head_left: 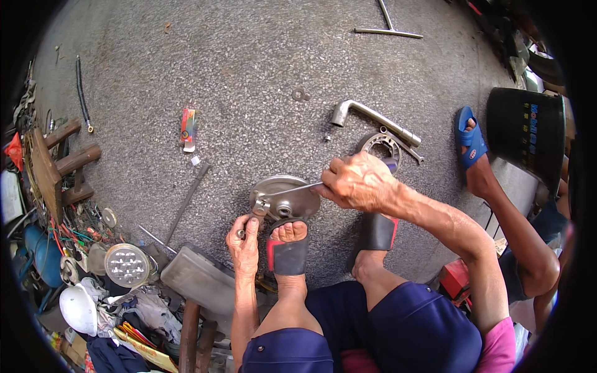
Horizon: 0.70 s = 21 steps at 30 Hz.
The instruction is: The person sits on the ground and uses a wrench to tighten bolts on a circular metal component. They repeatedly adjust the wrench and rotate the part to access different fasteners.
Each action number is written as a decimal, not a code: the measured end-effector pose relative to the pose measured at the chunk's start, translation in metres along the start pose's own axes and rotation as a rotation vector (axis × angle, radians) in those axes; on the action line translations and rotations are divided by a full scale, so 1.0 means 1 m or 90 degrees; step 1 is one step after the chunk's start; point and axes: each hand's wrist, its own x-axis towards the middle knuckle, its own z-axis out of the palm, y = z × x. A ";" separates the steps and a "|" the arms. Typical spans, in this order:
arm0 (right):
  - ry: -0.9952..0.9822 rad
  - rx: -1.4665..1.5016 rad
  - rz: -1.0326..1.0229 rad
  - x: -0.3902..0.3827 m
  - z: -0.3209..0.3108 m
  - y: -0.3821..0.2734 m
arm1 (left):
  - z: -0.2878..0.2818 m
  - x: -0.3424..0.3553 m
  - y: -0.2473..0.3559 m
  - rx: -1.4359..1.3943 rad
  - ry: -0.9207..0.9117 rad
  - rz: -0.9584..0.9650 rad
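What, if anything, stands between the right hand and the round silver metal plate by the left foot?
Nothing visible: the purple-handled tool with a thin metal shaft, gripped in the right hand, spans the gap to the round silver plate. The left hand is by the plate's near left side, clear of the shaft.

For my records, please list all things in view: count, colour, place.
disc: one, silver, centre
screwdriver: one, silver, across disc
ring: one, grey, right of centre
bent wrench: one, silver, beyond ring
spanner: one, silver, by ring
T-bar: one, silver, upper edge
flat fitting: one, grey, upper centre
box: one, red, left of centre
hose: one, black, upper left
stool: one, brown, left edge
bucket: one, black, right
other person's sandal: one, blue, beside bucket
remaining clutter: uncounted, mixed, edges
left hand: one, at disc
right hand: one, gripping screwdriver
feet: two, sandalled, lower centre
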 end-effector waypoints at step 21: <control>0.063 0.043 0.053 -0.026 0.038 -0.003 | 0.003 -0.010 0.003 0.050 -0.074 -0.019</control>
